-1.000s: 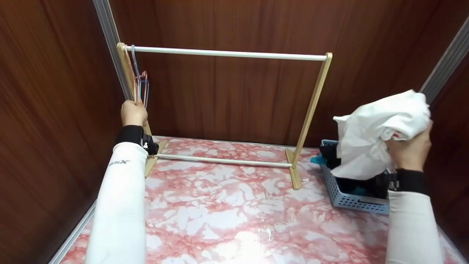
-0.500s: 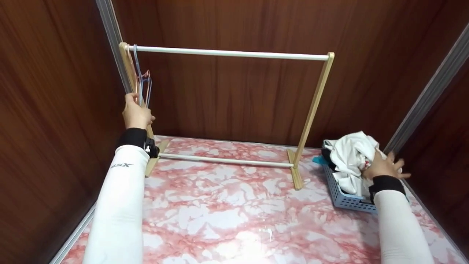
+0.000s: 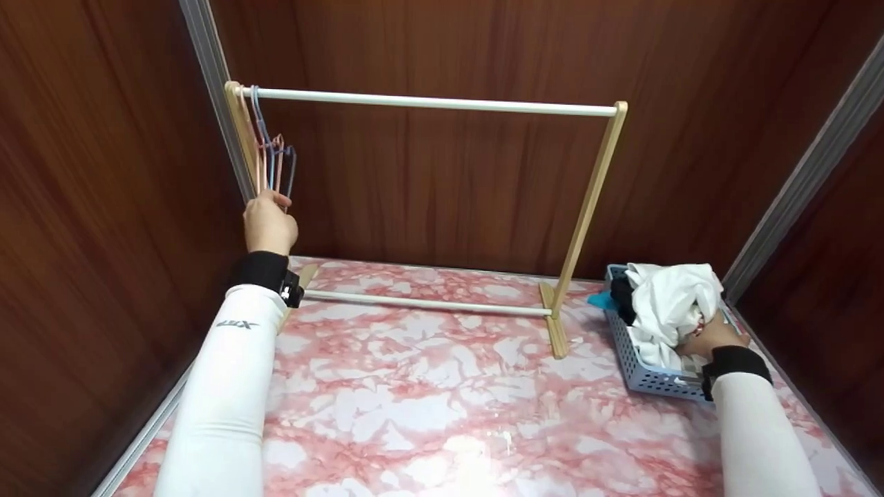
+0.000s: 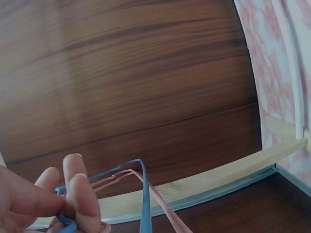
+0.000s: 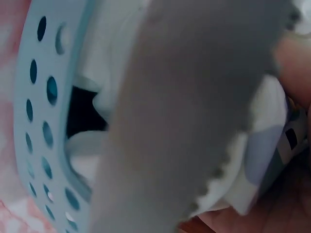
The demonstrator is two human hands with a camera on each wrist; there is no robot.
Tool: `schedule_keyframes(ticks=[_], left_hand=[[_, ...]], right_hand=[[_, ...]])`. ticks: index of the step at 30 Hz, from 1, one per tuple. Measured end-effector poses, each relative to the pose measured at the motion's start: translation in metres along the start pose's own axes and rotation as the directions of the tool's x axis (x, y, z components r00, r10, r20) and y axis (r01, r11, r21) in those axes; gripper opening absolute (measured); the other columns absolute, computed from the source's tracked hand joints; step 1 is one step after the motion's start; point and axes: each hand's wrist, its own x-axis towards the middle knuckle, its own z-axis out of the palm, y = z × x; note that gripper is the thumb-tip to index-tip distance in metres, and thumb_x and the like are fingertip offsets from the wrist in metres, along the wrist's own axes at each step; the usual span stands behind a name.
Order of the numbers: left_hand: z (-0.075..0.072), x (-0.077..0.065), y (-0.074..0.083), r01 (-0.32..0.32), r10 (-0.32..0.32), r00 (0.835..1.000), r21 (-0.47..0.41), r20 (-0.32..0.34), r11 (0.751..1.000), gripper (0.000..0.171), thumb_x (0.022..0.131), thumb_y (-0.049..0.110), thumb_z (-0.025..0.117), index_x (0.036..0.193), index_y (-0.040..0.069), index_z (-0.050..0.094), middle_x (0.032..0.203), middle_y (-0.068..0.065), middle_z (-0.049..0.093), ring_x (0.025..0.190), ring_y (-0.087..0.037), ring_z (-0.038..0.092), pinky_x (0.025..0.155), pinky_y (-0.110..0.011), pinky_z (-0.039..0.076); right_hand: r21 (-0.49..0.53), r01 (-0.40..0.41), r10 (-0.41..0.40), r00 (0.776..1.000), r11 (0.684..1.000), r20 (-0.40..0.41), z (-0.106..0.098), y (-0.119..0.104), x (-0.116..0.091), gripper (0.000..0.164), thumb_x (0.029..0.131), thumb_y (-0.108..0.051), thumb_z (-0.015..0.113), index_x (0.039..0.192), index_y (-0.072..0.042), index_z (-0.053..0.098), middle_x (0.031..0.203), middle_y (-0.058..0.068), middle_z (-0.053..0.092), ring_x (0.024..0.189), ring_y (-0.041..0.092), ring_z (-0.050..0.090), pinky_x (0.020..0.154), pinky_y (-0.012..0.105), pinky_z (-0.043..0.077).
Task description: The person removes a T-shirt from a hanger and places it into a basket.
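Note:
Several slim pink and blue clothes hangers point(image 3: 271, 162) hang from the left end of the rack's white top bar point(image 3: 428, 103). My left hand point(image 3: 269, 222) is at their lower part; in the left wrist view its thumb and fingers pinch a blue hanger point(image 4: 146, 204), with a pink hanger point(image 4: 163, 201) beside it. My right hand point(image 3: 715, 336) reaches into the blue basket point(image 3: 632, 359), against a crumpled white cloth point(image 3: 673, 297). In the right wrist view a patterned cloth point(image 5: 265, 150) lies between parts of that hand; its fingertips are hidden, and I cannot tell whether they grip it.
The rack's wooden right post point(image 3: 590, 207) stands left of the basket, its foot on the pink marbled floor point(image 3: 414, 400). Dark cloth point(image 3: 621, 297) and a turquoise piece of cloth point(image 3: 603, 300) show at the basket's left side. Brown wood-look walls point(image 3: 442, 200) enclose the space.
My right hand has lowered the white cloth into the basket, spread its fingers off it, then reached deeper in beside it. My left hand has shifted slightly right, and the hangers have fanned apart.

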Motion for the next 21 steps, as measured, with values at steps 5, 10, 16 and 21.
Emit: schedule_keyframes(ticks=[5, 10, 16, 21], left_hand=[[0.001, -0.012, 0.004, -0.007, 0.003, 1.000, 0.124, 0.031, 0.992, 0.035, 0.091, 0.001, 0.050, 0.124, 0.005, 0.059, 0.139, -0.029, 0.044, 0.129, -0.049, 0.052, 0.104, -0.061, 0.047], [0.008, -0.022, -0.001, -0.095, 0.102, 0.994, 0.197, -0.027, 0.976, 0.030, 0.090, 0.000, 0.054, 0.120, 0.000, 0.058, 0.136, -0.032, 0.040, 0.124, -0.054, 0.050, 0.100, -0.063, 0.047], [0.011, -0.030, -0.009, -0.166, 0.193, 0.978, 0.255, -0.083, 0.952, 0.033, 0.087, -0.004, 0.058, 0.120, -0.005, 0.055, 0.137, -0.036, 0.036, 0.121, -0.058, 0.047, 0.097, -0.064, 0.046], [0.010, -0.036, -0.011, -0.169, 0.205, 0.974, 0.302, -0.093, 0.938, 0.037, 0.087, -0.003, 0.057, 0.123, -0.005, 0.052, 0.137, -0.036, 0.038, 0.120, -0.057, 0.044, 0.096, -0.063, 0.045]], right_hand=[[-0.001, -0.166, 0.166, 0.985, 0.986, 0.043, -0.007, 0.008, -0.008, 0.129, 0.078, -0.047, 0.078, 0.144, 0.026, -0.005, 0.142, 0.054, 0.021, 0.130, 0.071, 0.023, 0.107, 0.082, 0.016], [0.045, -0.226, 0.226, 0.974, 0.973, 0.009, -0.012, 0.001, -0.015, 0.131, 0.079, -0.042, 0.079, 0.144, 0.026, -0.012, 0.145, 0.056, 0.012, 0.135, 0.073, 0.017, 0.110, 0.083, 0.012], [0.094, -0.256, 0.254, 0.967, 0.962, 0.028, -0.016, -0.008, -0.024, 0.135, 0.078, -0.031, 0.083, 0.141, 0.029, -0.021, 0.143, 0.063, 0.004, 0.133, 0.082, 0.008, 0.114, 0.080, 0.015], [0.087, -0.249, 0.248, 0.968, 0.965, 0.023, -0.019, -0.018, -0.032, 0.134, 0.080, -0.029, 0.081, 0.139, 0.029, -0.024, 0.142, 0.063, 0.006, 0.128, 0.086, 0.006, 0.113, 0.081, 0.017]])
